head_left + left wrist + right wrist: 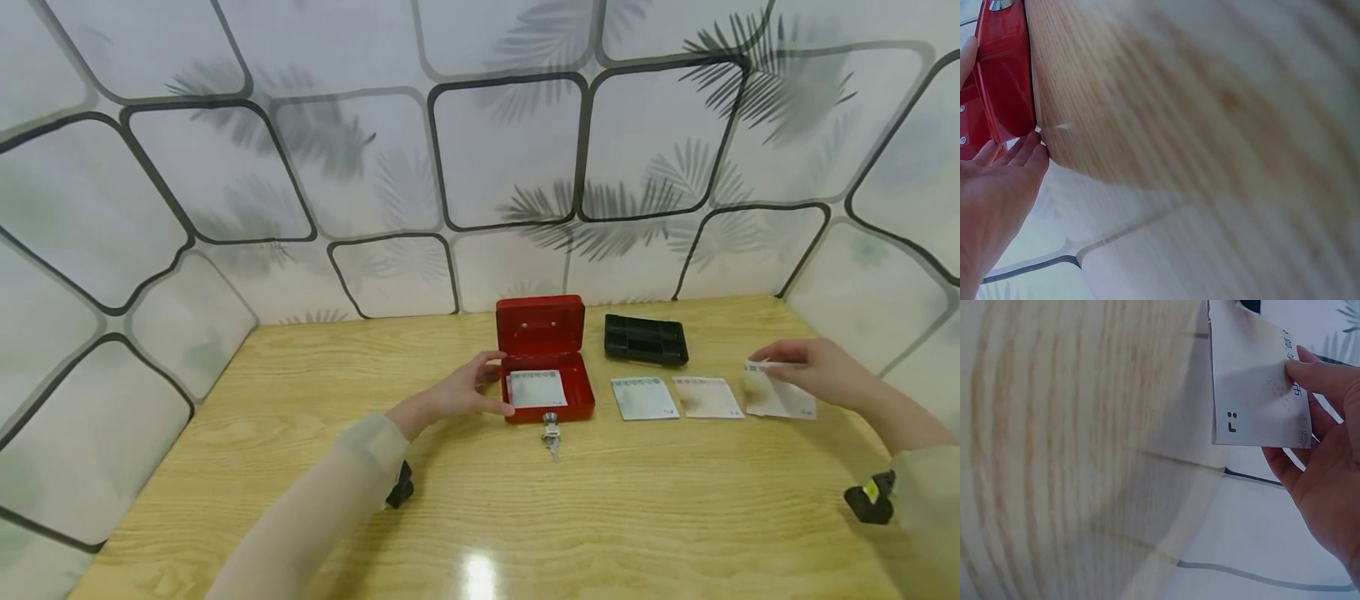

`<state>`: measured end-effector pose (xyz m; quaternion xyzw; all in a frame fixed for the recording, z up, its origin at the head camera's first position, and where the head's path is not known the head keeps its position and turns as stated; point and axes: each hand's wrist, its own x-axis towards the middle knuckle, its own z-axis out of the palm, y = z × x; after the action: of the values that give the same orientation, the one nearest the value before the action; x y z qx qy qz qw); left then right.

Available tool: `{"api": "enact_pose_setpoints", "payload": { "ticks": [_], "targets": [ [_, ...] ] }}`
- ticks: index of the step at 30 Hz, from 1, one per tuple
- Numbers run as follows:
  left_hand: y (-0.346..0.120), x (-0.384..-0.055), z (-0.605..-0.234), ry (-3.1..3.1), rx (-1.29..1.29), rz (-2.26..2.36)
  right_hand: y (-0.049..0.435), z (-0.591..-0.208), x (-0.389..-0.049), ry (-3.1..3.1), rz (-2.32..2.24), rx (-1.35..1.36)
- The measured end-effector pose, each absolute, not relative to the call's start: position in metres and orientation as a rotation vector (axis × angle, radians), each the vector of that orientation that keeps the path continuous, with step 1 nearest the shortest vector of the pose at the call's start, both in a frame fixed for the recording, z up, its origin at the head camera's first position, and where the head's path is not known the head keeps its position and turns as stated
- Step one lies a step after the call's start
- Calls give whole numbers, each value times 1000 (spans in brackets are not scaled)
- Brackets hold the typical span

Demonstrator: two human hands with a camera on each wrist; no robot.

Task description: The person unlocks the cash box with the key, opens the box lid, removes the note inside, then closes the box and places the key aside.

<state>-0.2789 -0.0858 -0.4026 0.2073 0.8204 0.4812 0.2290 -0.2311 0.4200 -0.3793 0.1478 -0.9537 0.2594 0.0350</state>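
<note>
A red cash box [585, 408] stands on the table with its lid up and pale banknotes [537, 389] inside. Keys [552, 433] hang from the lock on its front. My left hand [468, 387] lies at the box's left side, thumb by the front corner. In the left wrist view, its extended fingers [1022, 153] touch the box near the tabletop. At the right, my right hand [832, 371] pinches a pale banknote [787, 400] between thumb and fingers. The right wrist view shows this banknote [1254, 381] with a printed 20 in one corner.
Two more notes, one greenish [645, 400] and one pinkish [707, 400], lie in a row between the box and my right hand. Behind them is a black compartment tray [645, 340]. A patterned backdrop [510, 158] closes off the wooden table [480, 492] at the back and sides.
</note>
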Motion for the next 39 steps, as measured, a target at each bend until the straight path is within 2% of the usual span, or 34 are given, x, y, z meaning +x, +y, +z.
{"api": "enact_pose_setpoints", "payload": {
  "ticks": [15, 30, 39],
  "targets": [
    [-87, -279, -405, 2233, 593, 1335, 426, -400, -252, -3003, 761, 503],
    [-87, -280, -404, 2238, 603, 1337, 418, -403, -254, -3028, 698, 434],
    [-87, -279, -403, 2221, 606, 1361, 376, -389, -246, -2874, 780, 473]
  ]
}}
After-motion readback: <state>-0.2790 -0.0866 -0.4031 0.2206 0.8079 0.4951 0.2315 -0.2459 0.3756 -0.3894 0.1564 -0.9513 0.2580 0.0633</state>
